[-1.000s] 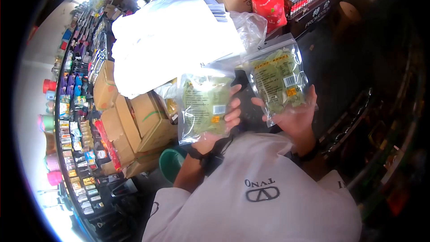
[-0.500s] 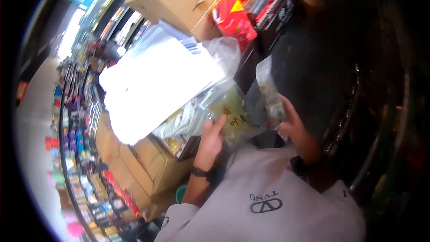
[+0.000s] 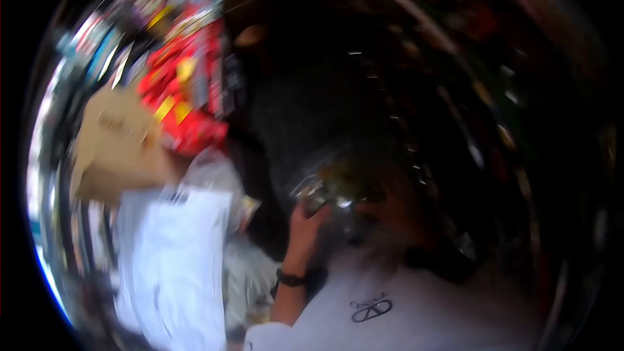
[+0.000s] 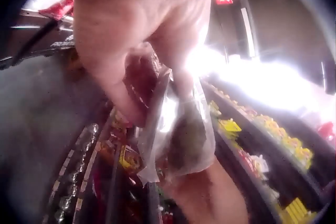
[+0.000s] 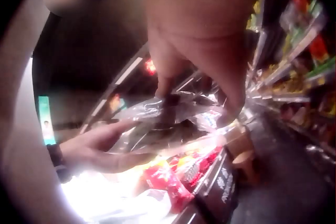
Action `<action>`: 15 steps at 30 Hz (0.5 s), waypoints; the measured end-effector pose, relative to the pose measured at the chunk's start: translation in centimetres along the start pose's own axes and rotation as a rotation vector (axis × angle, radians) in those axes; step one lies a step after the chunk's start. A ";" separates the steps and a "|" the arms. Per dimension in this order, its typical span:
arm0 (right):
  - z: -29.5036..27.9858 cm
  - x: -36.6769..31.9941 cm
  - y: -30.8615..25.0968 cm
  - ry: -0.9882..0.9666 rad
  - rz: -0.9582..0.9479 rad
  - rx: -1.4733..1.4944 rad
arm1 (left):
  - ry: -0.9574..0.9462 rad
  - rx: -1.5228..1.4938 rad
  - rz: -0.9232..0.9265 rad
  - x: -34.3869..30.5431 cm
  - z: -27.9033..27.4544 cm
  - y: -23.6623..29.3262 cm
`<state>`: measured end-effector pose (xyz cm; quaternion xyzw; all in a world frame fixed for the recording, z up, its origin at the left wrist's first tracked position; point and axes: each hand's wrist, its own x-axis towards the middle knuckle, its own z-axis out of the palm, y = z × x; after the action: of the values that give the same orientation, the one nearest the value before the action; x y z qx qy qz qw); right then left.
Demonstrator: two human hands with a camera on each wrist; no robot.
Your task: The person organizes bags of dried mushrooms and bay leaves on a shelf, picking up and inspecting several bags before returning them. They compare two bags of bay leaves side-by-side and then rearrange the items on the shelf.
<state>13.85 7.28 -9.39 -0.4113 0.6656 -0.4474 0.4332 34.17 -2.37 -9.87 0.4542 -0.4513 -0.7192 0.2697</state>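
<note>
Clear plastic bags of dried bay leaves (image 3: 351, 182) are held in front of the body, blurred in the head view. My left hand (image 3: 305, 231) grips the bag edge from the left side. In the left wrist view, the thumb and fingers of my left hand (image 4: 142, 29) pinch a clear bag (image 4: 181, 140) with dark green content. My right hand (image 5: 202, 50) reaches down in the right wrist view and grips the crinkled clear plastic (image 5: 152, 109) between thumb and fingers. The left hand (image 5: 94, 148) lies close beside it there. I cannot tell the two bags apart.
White sheets (image 3: 172, 266) lie at the left, with a clear plastic bag (image 3: 214, 175) behind them. A cardboard box (image 3: 120, 146) and red packets (image 3: 188, 91) stand farther back. Racks of small yellow packets (image 4: 286, 140) run alongside in the left wrist view.
The head view has swung right, so the sheets and box have shifted left. The two bags, held apart with their backs showing, were turned and are now brought together between the hands.
</note>
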 end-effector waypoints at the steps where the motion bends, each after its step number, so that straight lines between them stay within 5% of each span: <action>1: -0.7 -1.9 -0.4 0.060 0.108 0.017 | -0.041 -0.007 -0.109 -0.8 1.2 0.9; 3: -1.4 -4.4 1.2 0.121 0.032 0.049 | -0.188 -0.053 0.062 -0.6 2.1 -2.1; 7: -1.7 -8.4 6.4 0.327 -0.128 0.433 | -0.325 0.300 0.061 -0.9 4.8 -2.8; 11: -7.1 -14.2 4.5 0.461 0.078 0.171 | -0.509 0.226 0.133 -1.3 10.5 -2.2; 15: -9.4 -17.5 8.7 0.555 -0.130 0.489 | -0.619 0.371 0.143 -2.1 15.6 -1.9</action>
<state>8.61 28.17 -11.93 -0.2004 0.6035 -0.7142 0.2924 21.16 6.43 -7.87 0.2235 -0.6651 -0.7077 0.0831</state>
